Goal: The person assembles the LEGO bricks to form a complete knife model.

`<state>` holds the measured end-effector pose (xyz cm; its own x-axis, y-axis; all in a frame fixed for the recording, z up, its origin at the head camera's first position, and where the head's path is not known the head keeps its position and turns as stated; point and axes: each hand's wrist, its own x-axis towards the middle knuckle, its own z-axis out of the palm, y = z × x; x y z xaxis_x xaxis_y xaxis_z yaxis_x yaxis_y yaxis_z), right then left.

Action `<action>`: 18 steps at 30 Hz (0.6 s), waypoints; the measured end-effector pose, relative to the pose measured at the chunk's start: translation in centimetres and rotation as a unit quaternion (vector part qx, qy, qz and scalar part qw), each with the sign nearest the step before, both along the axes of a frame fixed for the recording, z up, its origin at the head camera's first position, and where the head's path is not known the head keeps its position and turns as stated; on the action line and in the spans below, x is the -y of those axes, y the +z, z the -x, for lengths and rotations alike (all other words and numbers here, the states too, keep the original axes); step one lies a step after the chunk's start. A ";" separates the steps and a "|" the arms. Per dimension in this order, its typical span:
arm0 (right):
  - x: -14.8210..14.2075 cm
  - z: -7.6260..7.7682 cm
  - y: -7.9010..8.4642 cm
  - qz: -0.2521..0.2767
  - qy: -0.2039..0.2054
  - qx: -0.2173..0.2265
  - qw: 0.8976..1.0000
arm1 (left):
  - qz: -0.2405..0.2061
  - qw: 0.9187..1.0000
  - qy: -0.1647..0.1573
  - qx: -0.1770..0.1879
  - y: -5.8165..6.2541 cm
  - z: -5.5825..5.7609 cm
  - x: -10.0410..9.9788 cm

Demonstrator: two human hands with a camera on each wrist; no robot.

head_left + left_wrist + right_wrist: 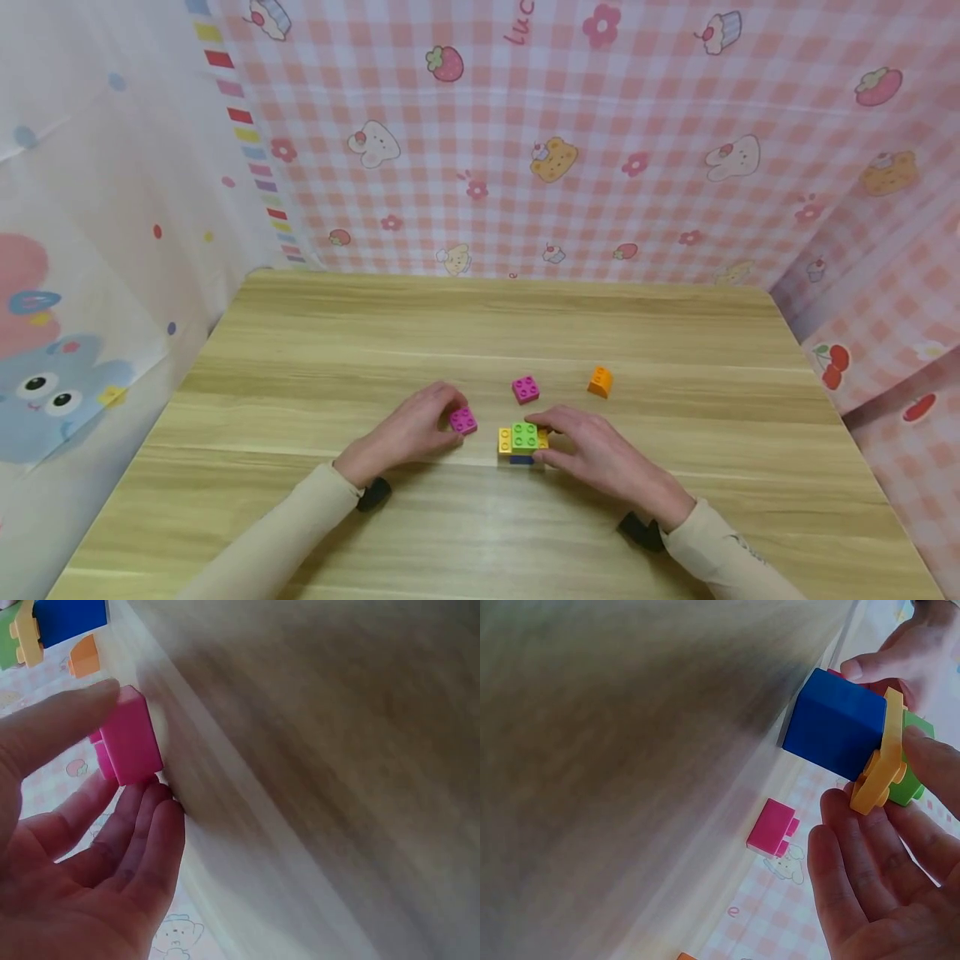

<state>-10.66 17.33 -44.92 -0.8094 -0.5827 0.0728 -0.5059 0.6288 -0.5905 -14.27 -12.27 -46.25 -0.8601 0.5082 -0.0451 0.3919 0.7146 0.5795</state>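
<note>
My left hand (411, 430) pinches a magenta toy brick (463, 421) between thumb and fingers, low over the wood. In the left wrist view the thumb lies on one end of that brick (133, 742) and the fingertips meet the other end. Just right of it stands a small stack: a blue block (836, 724) at the bottom, a flat yellow-orange piece (505, 441) across it and a light green brick (525, 437) on top. The right hand (603, 454) holds the green brick from the right, its thumb on the near side and fingers on the far side.
Behind the stack a second magenta brick (526, 389) lies studs up on the wooden table (360, 333). Farther right is an orange brick with a curved slope (600, 382). Patterned cloth (480, 125) hangs along the table's back edge and both sides.
</note>
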 end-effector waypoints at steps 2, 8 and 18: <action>0.0 0.0 0.0 -0.002 -0.002 0.002 1.000 | -0.002 1.000 -0.001 -0.002 -0.1 0.0 0.0; 0.1 0.0 0.1 -0.003 -0.006 0.007 1.000 | -0.025 1.000 0.002 -0.001 0.0 -0.1 0.3; 0.0 0.0 -0.2 0.005 -0.004 0.008 1.000 | -0.095 0.995 -0.003 0.011 1.0 -1.5 0.4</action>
<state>-10.65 17.34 -45.07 -0.8155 -0.5750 0.0663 -0.4914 0.6272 -0.6043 -12.75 -12.72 -45.26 -0.8565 0.5151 0.0333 0.3821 0.5894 0.7118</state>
